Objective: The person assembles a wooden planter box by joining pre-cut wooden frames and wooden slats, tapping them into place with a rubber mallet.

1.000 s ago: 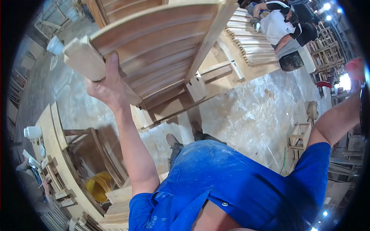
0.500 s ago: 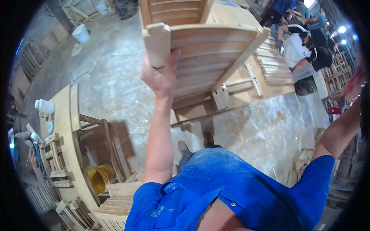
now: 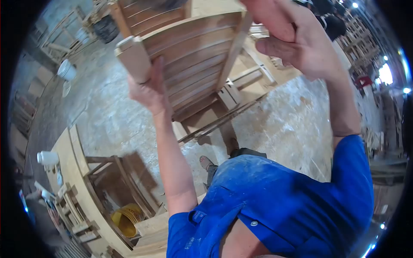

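Observation:
My left hand (image 3: 148, 92) is wrapped around the squared end of a thick post on a slatted wooden frame (image 3: 200, 53), thumb up along its inner side. The frame tilts upright over a low wooden bench (image 3: 241, 96). My right hand (image 3: 297, 38) is raised close to the camera, right of the frame's top corner, with its fingers curled. What it holds is hidden past the top edge, and I cannot tell what it is. A dark blurred shape (image 3: 165, 3) crosses the upper edge above the frame's top rail.
At the left is a workbench (image 3: 71, 159) with a white container (image 3: 47, 158) on it and a yellow bucket (image 3: 127, 219) beneath. A white bucket (image 3: 66, 70) and a dark bin (image 3: 106, 29) stand on the concrete floor (image 3: 109, 103). Stacked wooden frames (image 3: 361, 47) line the far right.
My right hand has swung in from the far right to the top, near the frame. My left hand keeps its grip on the post. The view has shifted, so the frame appears further left.

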The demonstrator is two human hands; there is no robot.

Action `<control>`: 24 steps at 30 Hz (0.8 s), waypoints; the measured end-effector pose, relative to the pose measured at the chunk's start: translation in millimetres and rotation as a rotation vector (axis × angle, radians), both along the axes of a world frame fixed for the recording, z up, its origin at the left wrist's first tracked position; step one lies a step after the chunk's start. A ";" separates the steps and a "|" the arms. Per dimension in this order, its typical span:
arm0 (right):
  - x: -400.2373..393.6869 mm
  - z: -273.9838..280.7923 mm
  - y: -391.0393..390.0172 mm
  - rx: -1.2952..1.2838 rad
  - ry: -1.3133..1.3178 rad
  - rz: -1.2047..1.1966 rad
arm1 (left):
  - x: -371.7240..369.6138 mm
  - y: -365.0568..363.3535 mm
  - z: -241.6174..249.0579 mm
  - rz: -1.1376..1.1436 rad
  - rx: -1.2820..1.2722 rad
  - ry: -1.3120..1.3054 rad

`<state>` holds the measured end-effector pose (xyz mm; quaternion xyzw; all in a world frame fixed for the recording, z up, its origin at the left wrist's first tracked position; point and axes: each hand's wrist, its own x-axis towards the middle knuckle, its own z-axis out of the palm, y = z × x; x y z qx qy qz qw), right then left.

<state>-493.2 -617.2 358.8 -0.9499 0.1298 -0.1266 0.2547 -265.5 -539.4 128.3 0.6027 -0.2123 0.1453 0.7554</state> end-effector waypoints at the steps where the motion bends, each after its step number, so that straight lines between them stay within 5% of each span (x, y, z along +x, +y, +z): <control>1: -19.3 -28.9 -18.7 -0.053 -0.183 -0.120 | 0.1 2.2 -4.3 -0.110 -0.056 0.009; 2: -33.9 -61.0 -32.8 -0.052 -0.316 -0.255 | -0.1 8.1 -9.0 -0.214 -0.111 0.017; 4: -65.6 -123.9 -63.6 0.042 -0.505 -0.481 | -4.3 29.2 -36.7 -0.092 0.167 0.245; 5: -79.9 -158.0 -81.0 0.177 -0.473 -0.551 | 6.0 53.2 -72.3 -0.017 0.399 -0.051; 8: -103.4 -257.1 -137.5 0.354 -0.251 -0.617 | -41.3 75.4 -87.6 0.086 0.199 0.211; 9: -108.7 -288.7 -157.1 0.335 -0.166 -0.603 | -51.7 81.9 -107.3 0.096 0.245 0.112; 10: -103.0 -287.1 -164.9 0.419 0.120 -0.696 | -79.7 71.5 -105.3 0.105 0.241 0.168; 12: -92.9 -343.5 -190.1 0.676 -0.130 -0.600 | -116.1 53.9 -119.6 -0.010 0.406 0.173; 13: -81.3 -363.8 -201.5 0.384 -0.091 -0.574 | -136.3 42.4 -124.4 -0.065 0.506 0.190; 14: -70.5 -380.2 -212.1 0.093 -0.050 -0.547 | -156.5 30.8 -129.2 -0.122 0.607 0.200; 16: -56.3 -407.5 -211.2 0.151 -0.100 -0.621 | -196.3 0.7 -125.2 -0.325 0.651 0.142; 20: -85.9 -399.6 -250.1 0.332 -0.083 -0.632 | -238.2 -35.0 -123.8 -0.364 0.727 0.102; 23: -150.6 -413.7 -345.8 0.559 -0.004 -1.052 | -249.1 -44.3 -122.0 -0.315 0.764 0.135; 24: -175.8 -430.4 -374.0 0.463 -0.158 -1.229 | -248.3 -42.7 -126.1 -0.325 0.714 0.216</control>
